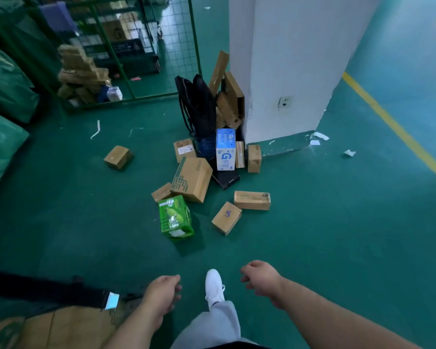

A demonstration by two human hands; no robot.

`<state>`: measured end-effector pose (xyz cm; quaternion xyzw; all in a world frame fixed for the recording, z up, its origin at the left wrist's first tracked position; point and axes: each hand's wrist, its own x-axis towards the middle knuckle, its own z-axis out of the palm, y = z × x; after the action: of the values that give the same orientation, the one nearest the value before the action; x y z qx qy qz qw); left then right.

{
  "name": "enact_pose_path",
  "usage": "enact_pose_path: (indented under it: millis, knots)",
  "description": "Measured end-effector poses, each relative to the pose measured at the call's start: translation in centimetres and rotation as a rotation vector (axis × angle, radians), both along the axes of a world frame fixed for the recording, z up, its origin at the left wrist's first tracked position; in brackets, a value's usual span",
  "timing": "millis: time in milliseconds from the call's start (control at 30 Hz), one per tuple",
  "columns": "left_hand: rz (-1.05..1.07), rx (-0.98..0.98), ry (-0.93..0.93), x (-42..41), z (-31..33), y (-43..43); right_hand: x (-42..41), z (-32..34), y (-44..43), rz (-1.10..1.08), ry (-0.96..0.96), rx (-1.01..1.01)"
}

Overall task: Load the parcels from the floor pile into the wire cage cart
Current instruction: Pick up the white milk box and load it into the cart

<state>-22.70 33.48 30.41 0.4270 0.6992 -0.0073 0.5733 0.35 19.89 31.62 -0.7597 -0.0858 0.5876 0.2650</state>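
A pile of parcels lies on the green floor beside a white pillar (287, 71). It includes a green printed box (175, 217), a large brown carton (193, 178), a blue and white box (225, 149), a small brown box with purple marks (226, 217) and a long brown box (252, 200). One small brown box (118, 156) lies apart to the left. A green wire cage cart (126, 51) stands at the back left with stacked brown parcels inside. My left hand (161, 293) and my right hand (261, 277) hang low in front of me, fingers loosely curled, holding nothing.
A black bag (198, 107) and flat cartons (230, 96) lean against the pillar. Green sacks (3, 96) line the left edge. A carton (61, 326) with a black strap sits at bottom left. My white shoe (214, 285) steps forward. A yellow floor line (393, 127) runs on the right.
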Motion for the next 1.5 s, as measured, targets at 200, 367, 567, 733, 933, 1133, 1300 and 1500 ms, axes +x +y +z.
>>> enact_pose_path:
  millis: [200, 367, 567, 733, 933, 1133, 1300, 1500]
  knots:
    - [-0.164, 0.005, -0.051, 8.8, 0.8, 10.8, 7.2, 1.5, 7.3, -0.047, -0.151, -0.045]
    - [-0.277, 0.057, -0.117, 17.5, 3.5, 19.5, 12.9, 1.9, 12.5, -0.184, -0.220, -0.033]
    - [-0.322, -0.005, -0.095, 25.7, 3.1, 23.8, 17.9, 0.7, 15.7, -0.072, -0.214, -0.057]
    - [-0.332, -0.049, -0.033, 33.1, 1.2, 26.6, 26.8, -2.2, 19.3, 0.022, -0.211, -0.125]
    - [-0.248, 0.000, -0.002, 40.1, 3.1, 31.8, 37.7, -2.2, 27.1, 0.194, -0.259, -0.178]
    - [-0.136, -0.007, 0.005, 43.1, 4.2, 35.8, 43.5, -1.2, 38.0, 0.307, -0.304, -0.094]
    - [-0.148, -0.060, 0.040, 42.8, 3.0, 39.5, 43.0, -2.0, 44.0, 0.377, -0.239, -0.077]
    - [-0.192, -0.068, 0.045, 42.7, 0.5, 47.8, 40.7, -3.3, 47.0, 0.409, -0.244, -0.169]
